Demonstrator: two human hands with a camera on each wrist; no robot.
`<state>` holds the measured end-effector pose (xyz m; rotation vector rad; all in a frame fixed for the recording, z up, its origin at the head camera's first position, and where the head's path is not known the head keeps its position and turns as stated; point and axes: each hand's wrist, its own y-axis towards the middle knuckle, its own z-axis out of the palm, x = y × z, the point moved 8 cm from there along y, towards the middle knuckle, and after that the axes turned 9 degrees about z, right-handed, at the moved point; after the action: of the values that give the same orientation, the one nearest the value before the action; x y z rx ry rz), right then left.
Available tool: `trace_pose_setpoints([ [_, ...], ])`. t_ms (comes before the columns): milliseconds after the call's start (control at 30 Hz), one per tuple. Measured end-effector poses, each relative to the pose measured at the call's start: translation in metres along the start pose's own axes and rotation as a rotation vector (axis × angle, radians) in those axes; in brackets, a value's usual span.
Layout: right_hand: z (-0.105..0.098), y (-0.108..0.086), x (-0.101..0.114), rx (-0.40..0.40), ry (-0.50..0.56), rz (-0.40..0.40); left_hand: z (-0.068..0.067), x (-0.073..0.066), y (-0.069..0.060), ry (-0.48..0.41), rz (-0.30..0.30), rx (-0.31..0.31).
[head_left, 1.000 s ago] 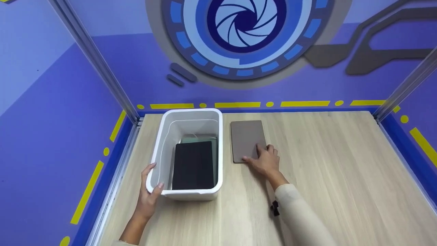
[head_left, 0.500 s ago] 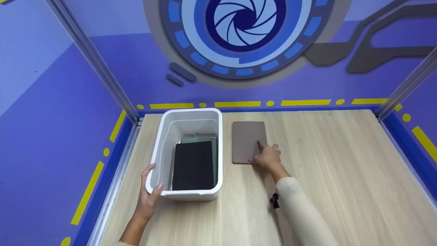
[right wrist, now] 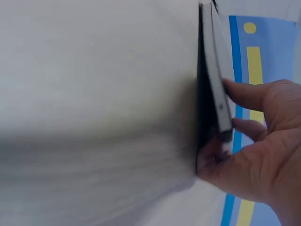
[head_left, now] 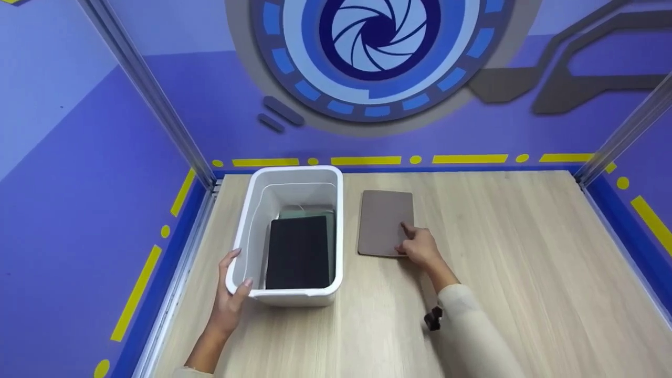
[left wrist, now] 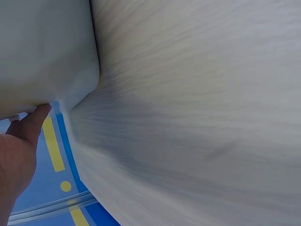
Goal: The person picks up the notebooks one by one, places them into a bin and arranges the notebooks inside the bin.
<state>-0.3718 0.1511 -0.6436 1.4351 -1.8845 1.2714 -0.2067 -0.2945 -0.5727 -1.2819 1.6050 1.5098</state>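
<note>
A white plastic bin (head_left: 338,236) stands on the left of the table. My left hand (head_left: 228,304) grips its near left corner, thumb over the rim and fingers along the outer wall. Inside the bin lies a black book-like item (head_left: 297,252) over a green one (head_left: 329,241). A brown-covered notebook (head_left: 386,220) is right of the bin. My right hand (head_left: 420,247) holds it by its near right corner, the index finger extended over the cover. In the right wrist view the pale page edges of the notebook (right wrist: 215,70) show, its near end slightly raised; the thumb contact is partly hidden.
The wood-grain table (head_left: 504,252) is bounded by printed purple-blue panels (head_left: 189,105). Metal rails (head_left: 147,94) run along the corners. A small black clip-like object (head_left: 433,318) is beside the right sleeve (head_left: 467,320).
The notebook has shifted slightly to the right and towards me. My right hand has moved right and nearer along with it. My left hand stays on the bin.
</note>
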Motion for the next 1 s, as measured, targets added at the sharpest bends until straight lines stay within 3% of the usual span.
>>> trace_pose_setpoints([
  [200, -0.015, -0.005, -0.015, 0.081, 0.076, 0.027, 0.001, 0.003, -0.001, 0.001, -0.027, 0.003],
  [533, -0.023, -0.008, -0.024, 0.139, 0.010, 0.021, 0.002, 0.000, 0.001, -0.003, -0.001, -0.007],
  [1000, -0.015, -0.006, -0.015, 0.111, -0.111, 0.041, 0.001, 0.001, 0.000, 0.013, -0.008, -0.004],
])
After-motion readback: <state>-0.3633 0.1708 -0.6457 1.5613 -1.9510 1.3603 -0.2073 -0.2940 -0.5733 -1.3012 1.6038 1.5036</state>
